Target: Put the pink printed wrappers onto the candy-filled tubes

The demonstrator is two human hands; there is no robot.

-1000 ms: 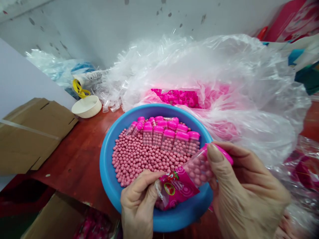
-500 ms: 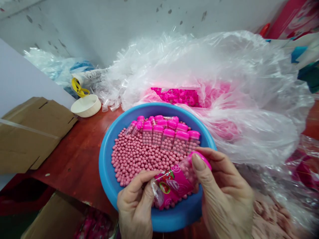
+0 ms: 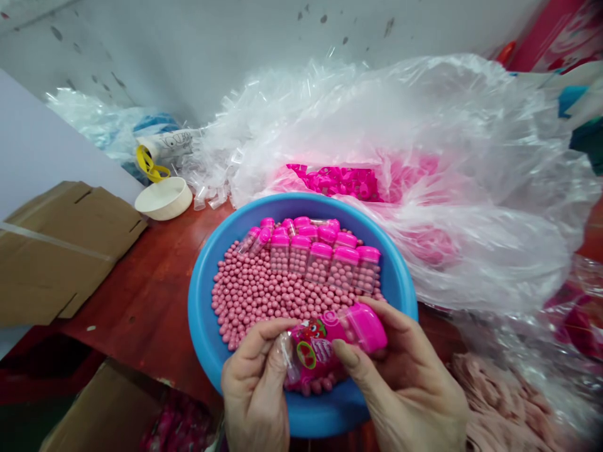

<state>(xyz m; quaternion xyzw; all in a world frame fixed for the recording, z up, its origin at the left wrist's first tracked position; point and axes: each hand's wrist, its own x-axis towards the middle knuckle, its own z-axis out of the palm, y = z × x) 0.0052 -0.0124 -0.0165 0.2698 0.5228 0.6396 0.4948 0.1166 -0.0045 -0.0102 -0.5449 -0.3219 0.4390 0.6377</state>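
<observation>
Over the near side of a blue basin [image 3: 207,351] I hold a small candy box [image 3: 325,345] in both hands. It has a bright pink cap at its right end and a printed pink sleeve with a strawberry figure. My left hand [image 3: 259,383] pinches the clear left end. Around the capped end are the fingers of my right hand [image 3: 405,383], its thumb lying across the sleeve. Pink candy balls [image 3: 264,292] fill much of the basin. Several clear boxes with pink caps [image 3: 320,260] stand and lean among the balls at the far side.
Behind the basin lies a big clear plastic bag [image 3: 471,144] with pink caps [image 3: 348,182] inside. A white dish [image 3: 164,198], yellow-handled scissors [image 3: 149,164] and clear tubes [image 3: 207,194] are at the back left. Left is a cardboard box [image 3: 66,245]; right, a crumpled pinkish cloth [image 3: 504,402].
My right hand has shifted lower on the candy box, its thumb moving from the cap to the sleeve. More of the cap now shows. My left hand keeps its pinch.
</observation>
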